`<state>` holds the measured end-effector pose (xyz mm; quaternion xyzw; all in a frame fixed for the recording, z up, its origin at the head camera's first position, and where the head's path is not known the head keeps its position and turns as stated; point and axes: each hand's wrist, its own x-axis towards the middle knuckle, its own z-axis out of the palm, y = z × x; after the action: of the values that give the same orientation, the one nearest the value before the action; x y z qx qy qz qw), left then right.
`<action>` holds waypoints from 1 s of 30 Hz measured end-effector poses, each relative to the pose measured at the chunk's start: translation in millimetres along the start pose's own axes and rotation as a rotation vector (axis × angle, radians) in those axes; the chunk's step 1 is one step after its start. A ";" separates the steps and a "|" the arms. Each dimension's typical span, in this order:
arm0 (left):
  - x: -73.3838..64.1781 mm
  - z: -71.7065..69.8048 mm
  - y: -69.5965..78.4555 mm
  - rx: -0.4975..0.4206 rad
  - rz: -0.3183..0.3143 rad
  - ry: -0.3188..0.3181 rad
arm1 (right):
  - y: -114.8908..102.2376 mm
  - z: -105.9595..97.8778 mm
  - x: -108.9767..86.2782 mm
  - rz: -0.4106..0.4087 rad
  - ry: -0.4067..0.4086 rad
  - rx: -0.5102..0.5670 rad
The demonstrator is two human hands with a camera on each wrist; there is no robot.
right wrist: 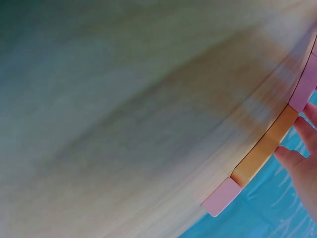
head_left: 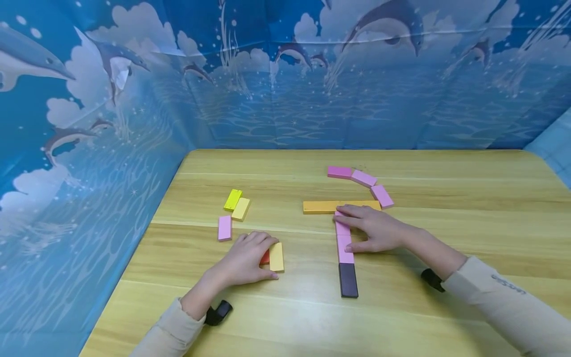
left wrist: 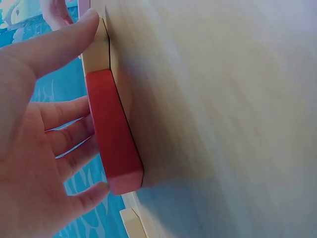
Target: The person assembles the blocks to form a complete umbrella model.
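At the left of the desk (head_left: 151, 277), I locate the loose stock: a pink block (head_left: 225, 228), a bright yellow block (head_left: 233, 200) and a pale yellow block (head_left: 241, 209). They sit at slightly different angles, so I judge them set aside rather than aligned.

Next comes my left hand (head_left: 250, 260), thumb and fingers spread about a red block (head_left: 265, 258) and a cream block (head_left: 277, 257). These lie side by side on the desk, and the hand's span appears to steady or square them. I cannot tell how firmly it touches.

Right of centre, I find an orange strip (head_left: 314, 208) laid crosswise. Two pink blocks (head_left: 345, 249) and a black block (head_left: 348, 280) run end to end from it towards me; butted contact presumably keeps that line straight. Beyond the strip, a magenta block (head_left: 339, 172) and two lilac blocks (head_left: 363, 178) are angled in turn, apparently to make a curve.

My right hand (head_left: 379, 229), well apart from the left, rests with extended fingers and thumb along the pink blocks, probably for alignment; I see no clamping.
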<state>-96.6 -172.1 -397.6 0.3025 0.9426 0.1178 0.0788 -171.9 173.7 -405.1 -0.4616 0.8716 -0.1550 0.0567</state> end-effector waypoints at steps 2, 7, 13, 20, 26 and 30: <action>0.3 0.0 -0.3 0.004 0.000 -0.003 | -0.3 0.6 0.0 0.005 -0.002 0.005; 1.3 -0.2 -1.0 0.001 -0.001 -0.006 | -0.9 0.6 0.9 0.018 -0.011 0.020; 2.5 0.1 -1.5 -0.006 0.002 -0.008 | -1.9 -1.2 1.5 0.025 -0.023 0.036; 5.7 1.4 -2.1 -0.013 -0.003 0.028 | -2.1 -1.1 1.0 0.037 -0.030 0.065; 11.5 1.2 -2.5 -0.026 -0.011 0.045 | -1.7 -0.4 0.8 0.035 -0.021 0.081; 16.5 -1.6 -2.5 -0.073 -0.020 0.049 | -1.5 -0.7 0.7 0.036 -0.021 0.082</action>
<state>-111.6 -164.6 -398.0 0.2870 0.9423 0.1585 0.0677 -171.3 172.5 -403.9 -0.4448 0.8720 -0.1847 0.0873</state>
